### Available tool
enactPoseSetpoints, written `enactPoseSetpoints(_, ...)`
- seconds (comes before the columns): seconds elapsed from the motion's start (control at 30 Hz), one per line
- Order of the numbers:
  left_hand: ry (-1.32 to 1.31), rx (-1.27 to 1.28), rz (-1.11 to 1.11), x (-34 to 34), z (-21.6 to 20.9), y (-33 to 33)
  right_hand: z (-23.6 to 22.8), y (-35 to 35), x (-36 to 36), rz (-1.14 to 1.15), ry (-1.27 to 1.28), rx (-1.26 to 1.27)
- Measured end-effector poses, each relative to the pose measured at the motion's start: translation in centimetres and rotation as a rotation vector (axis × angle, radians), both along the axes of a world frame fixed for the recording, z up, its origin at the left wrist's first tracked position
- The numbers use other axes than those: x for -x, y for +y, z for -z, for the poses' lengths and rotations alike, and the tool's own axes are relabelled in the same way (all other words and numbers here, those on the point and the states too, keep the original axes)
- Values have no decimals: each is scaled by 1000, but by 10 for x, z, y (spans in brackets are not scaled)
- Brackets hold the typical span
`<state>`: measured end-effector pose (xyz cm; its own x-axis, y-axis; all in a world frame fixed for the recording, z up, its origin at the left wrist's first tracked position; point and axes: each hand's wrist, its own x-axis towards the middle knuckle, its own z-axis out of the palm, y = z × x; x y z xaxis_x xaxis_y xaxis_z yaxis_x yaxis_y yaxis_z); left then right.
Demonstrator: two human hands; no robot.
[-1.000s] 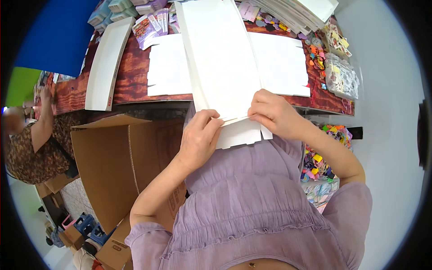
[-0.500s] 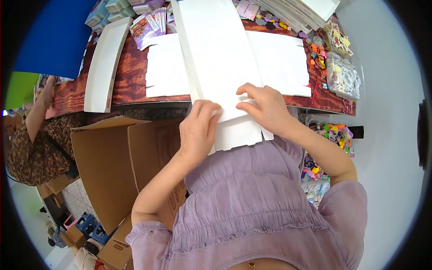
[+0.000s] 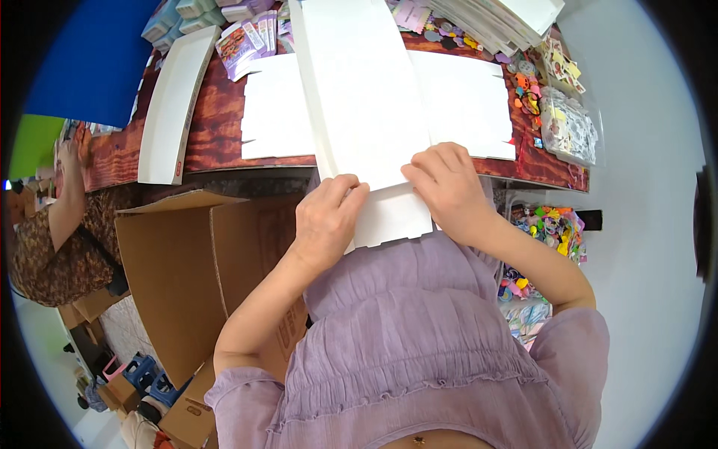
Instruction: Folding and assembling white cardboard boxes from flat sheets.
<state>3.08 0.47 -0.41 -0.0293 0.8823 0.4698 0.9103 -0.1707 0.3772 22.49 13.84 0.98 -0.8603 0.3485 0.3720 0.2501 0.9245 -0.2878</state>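
A long white cardboard tray box (image 3: 366,97), part folded, reaches from the tabletop over its front edge towards my lap. Its left side wall stands raised, and an end flap (image 3: 393,218) slopes down at the near end. At the near left corner, my left hand (image 3: 329,218) pinches the card with curled fingers. My right hand (image 3: 450,187) is closed over the near right corner, so that side's small tabs are hidden. Beneath the box lies a flat white card blank (image 3: 467,105), showing on both sides.
A finished white tray (image 3: 173,112) lies to the left on the red-brown table (image 3: 217,135). Stacked white trays (image 3: 493,26), a bag of small pieces (image 3: 568,127) and purple packets (image 3: 245,46) line the back. An open brown carton (image 3: 172,277) stands below left; another person's arm (image 3: 69,191) is beyond.
My right hand's fingers were spread and raised; now they close over the right corner, and the small tab there no longer shows. My left hand has shifted slightly, still gripping its corner.
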Motion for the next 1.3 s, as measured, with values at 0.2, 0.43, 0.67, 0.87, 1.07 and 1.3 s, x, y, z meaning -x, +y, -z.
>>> enactPoseSetpoints(0.2, 198, 0, 0, -3, -15, 2, 5, 12, 3, -74, -99, 75)
enactPoseSetpoints(0.43, 123, 193, -18, -3, -15, 7, 4, -1, 10, 0, -54, 98)
enactPoseSetpoints(0.67, 91, 282, 93, 3, -17, 13, 0, 5, 19, 27, -292, 225)
enactPoseSetpoints(0.87, -51, 418, 125, 1, -20, 9, 1, 5, 18, -11, -363, 223)
enactPoseSetpoints(1.07, -359, 25, -231, -7, -32, -29, -8, -8, 9, 13, -21, -28)
enactPoseSetpoints(1.3, -1628, 229, -408, -7, -31, -32, -1, -23, 9, -91, 109, -169)
